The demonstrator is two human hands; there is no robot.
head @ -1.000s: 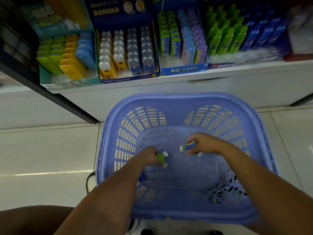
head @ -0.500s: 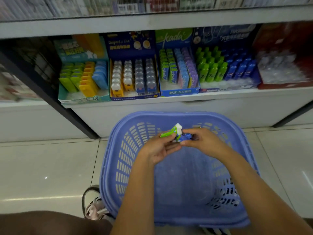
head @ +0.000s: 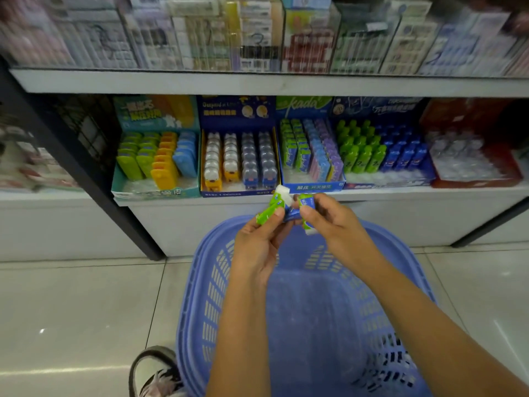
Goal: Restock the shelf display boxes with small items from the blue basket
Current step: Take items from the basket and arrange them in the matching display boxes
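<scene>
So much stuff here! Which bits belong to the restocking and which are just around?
In the job: left hand, right hand, green eraser, second eraser, blue basket, eraser display box.

Just around: upper-shelf packets, shoe, red box.

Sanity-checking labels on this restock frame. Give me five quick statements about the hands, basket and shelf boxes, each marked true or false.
1. Both hands are held above the blue basket. True.
2. The left hand is empty. False: it grips a green-wrapped item with a white end.
3. The right hand holds a small green and blue item. True.
4. The basket is piled full of stock. False: the part of its floor in view looks bare.
5. The green-topped display box with slim green, blue and purple packs sits on the top shelf. False: it is on the lower shelf, right behind the hands.
</scene>
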